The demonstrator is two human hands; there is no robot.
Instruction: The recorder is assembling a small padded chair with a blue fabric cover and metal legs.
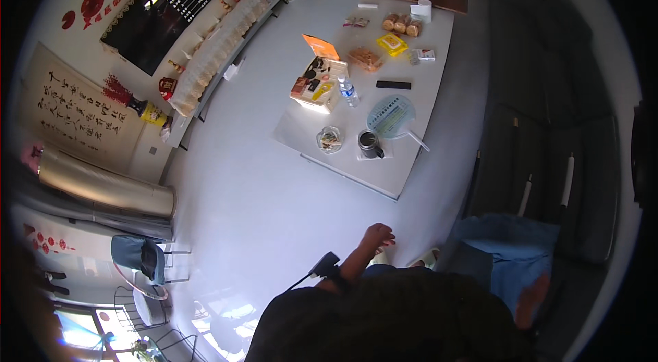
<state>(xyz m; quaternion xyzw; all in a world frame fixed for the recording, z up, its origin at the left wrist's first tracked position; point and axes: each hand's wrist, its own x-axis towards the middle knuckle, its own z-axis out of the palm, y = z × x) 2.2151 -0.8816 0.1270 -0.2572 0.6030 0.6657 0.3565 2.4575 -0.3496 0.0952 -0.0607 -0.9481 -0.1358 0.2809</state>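
Note:
My left hand (378, 236) hangs in front of my body above the floor, its fingers loosely bent and apart, with nothing in them. A black strapped device (325, 266) with a cable is on that wrist. On the right, a blue cloth garment (510, 235) lies spread over the dark sofa's near part; its exact kind is unclear. My right hand (531, 299) is over the garment's right edge, dim and blurred. Its fingers cannot be made out, nor whether it grips the cloth.
Ahead stands a white table (329, 167) with a mug (369, 144), a glass bowl (330, 139), a hand fan (391, 117), a water bottle (348, 91) and a storage box (319, 84). A dark sofa (541, 105) runs along the right. Chairs (139, 259) stand at left.

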